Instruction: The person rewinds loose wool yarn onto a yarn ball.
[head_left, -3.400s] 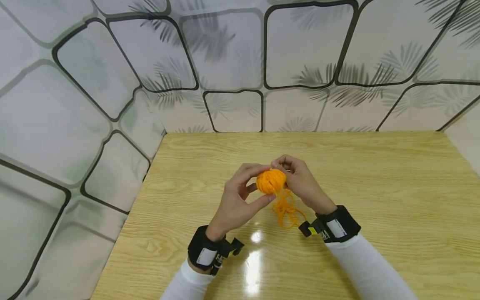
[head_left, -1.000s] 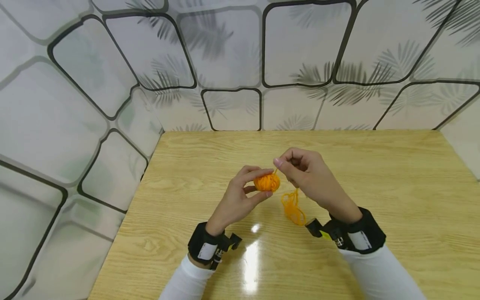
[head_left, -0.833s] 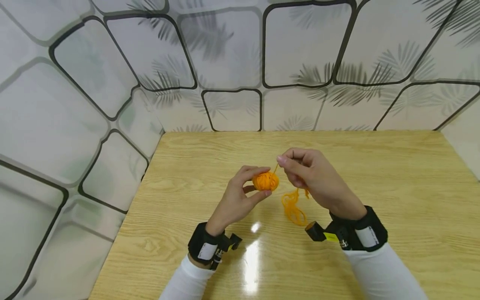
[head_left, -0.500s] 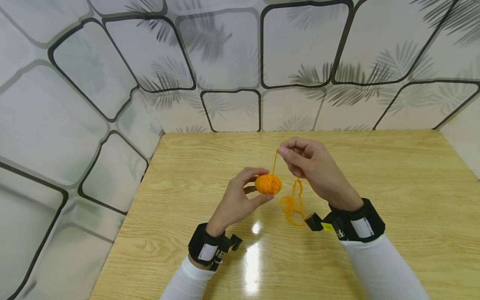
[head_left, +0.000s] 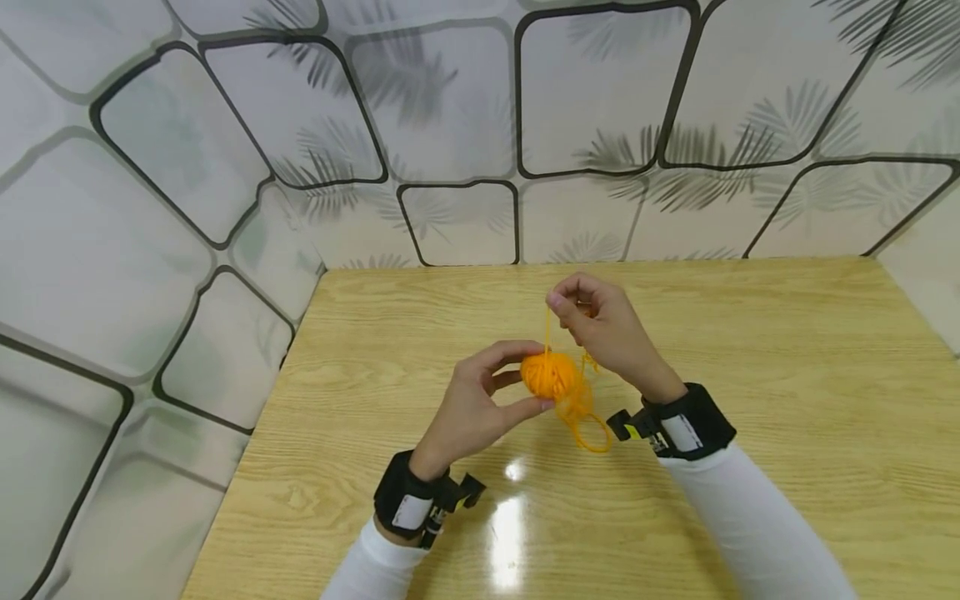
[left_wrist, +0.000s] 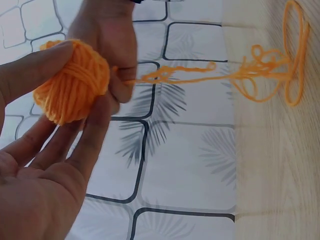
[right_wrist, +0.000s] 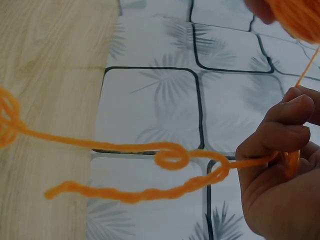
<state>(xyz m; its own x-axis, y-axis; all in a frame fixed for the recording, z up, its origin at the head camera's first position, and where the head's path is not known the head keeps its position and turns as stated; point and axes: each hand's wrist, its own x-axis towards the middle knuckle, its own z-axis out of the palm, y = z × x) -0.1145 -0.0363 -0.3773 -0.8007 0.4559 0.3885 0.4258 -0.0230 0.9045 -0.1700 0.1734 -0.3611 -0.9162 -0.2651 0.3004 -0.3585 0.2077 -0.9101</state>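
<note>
Ball of orange yarn, held up above a wooden table. On its left, the left hand grips it between thumb and fingers. From its top, a straight strand rises. Just right, a loose tangle rests on the table. Farthest right, the right hand pinches the strand, with yarn from the tangle running into its curled fingers.

The yarn ball at mid-frame looks matt, fibrous and ridged. The desk shows smooth wood grain, glossy and reflective at lower centre. The sleeves along the bottom edge look like matt cloth.
</note>
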